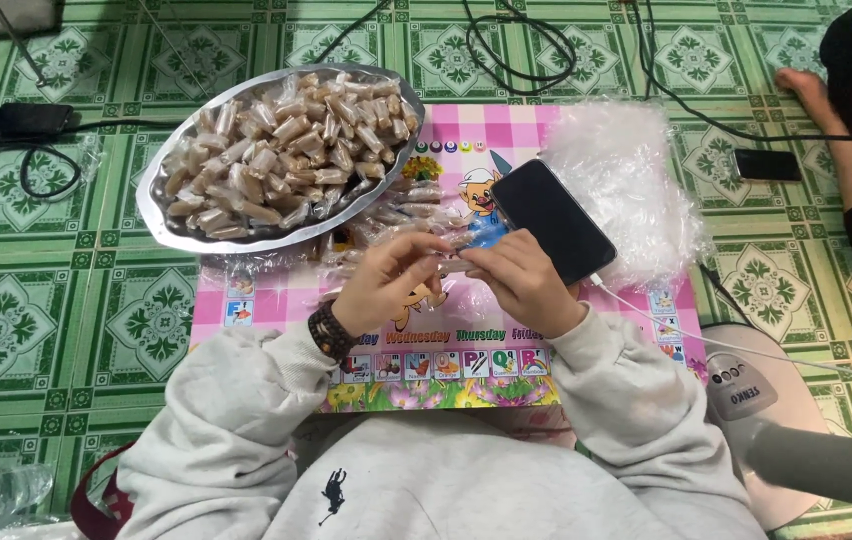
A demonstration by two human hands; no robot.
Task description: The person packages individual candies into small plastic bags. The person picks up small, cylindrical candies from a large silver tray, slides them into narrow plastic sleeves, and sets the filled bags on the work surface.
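Both hands meet over the middle of a pink checkered mat (506, 125) laid on the green patterned floor (56, 330). The left hand (386, 280), a dark bracelet at its wrist, has its fingers curled and pinched on one end of a small candy (453, 266), and the right hand (521, 275) closes its fingertips on the other end, so the piece hangs between them just above the mat. Whether its clear wrapper is twisted shut yet is too small to tell. To the upper left, an oval metal tray (161, 190) holds a tall heap of wrapped candies (286, 150), brownish pieces in clear film with twisted ends; judging by that heap, much of the wrapping looks done. A looser scatter of candies (386, 215) lies on the mat just below the tray's rim, near the hands, some apparently waiting their turn. A stack of clear wrappers (626, 170) sits to the right, still thick, with a dark phone (551, 220) resting against it and a white cable running off. Another person's bare foot (804, 88) shows at the far right.
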